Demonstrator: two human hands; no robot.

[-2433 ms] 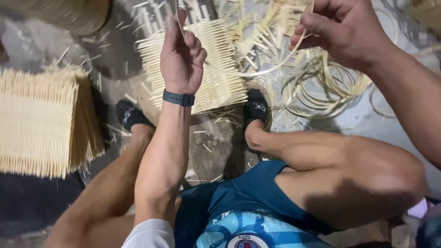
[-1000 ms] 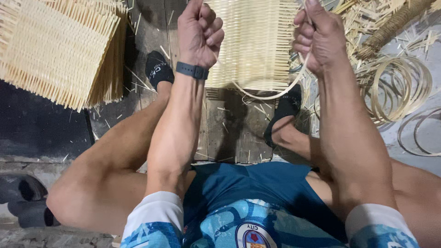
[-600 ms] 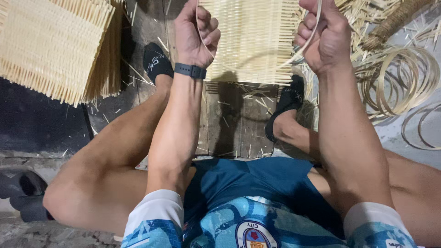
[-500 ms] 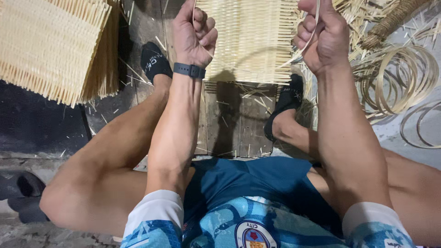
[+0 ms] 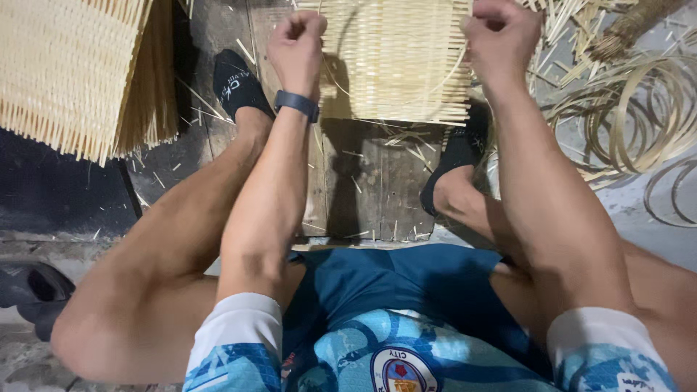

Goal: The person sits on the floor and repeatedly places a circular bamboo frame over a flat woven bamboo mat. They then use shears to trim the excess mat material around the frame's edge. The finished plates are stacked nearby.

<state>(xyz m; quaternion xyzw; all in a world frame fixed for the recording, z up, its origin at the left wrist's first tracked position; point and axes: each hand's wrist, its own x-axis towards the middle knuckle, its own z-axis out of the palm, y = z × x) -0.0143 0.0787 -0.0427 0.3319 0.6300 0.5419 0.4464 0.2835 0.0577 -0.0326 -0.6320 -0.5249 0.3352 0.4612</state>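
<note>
A pale woven bamboo mat [image 5: 396, 65] lies flat on a wooden board [image 5: 363, 189] between my feet, which wear black socks. My left hand [image 5: 296, 45] is closed in a fist at the mat's left edge, with a dark band on its wrist. At the mat's right edge, my right hand [image 5: 502, 36] is closed too. A thin bamboo strip [image 5: 443, 76] curves across the mat between the two fists; both seem to grip its ends.
A stack of finished woven mats [image 5: 72, 72] lies at the upper left. Coiled bamboo strips [image 5: 632, 109] and loose splinters are piled at the right. A dark shoe [image 5: 36, 294] sits at the lower left on the concrete floor.
Both hands have come lower onto the mat's side edges. My right hand no longer lifts the strip up; the strip now lies across the mat.
</note>
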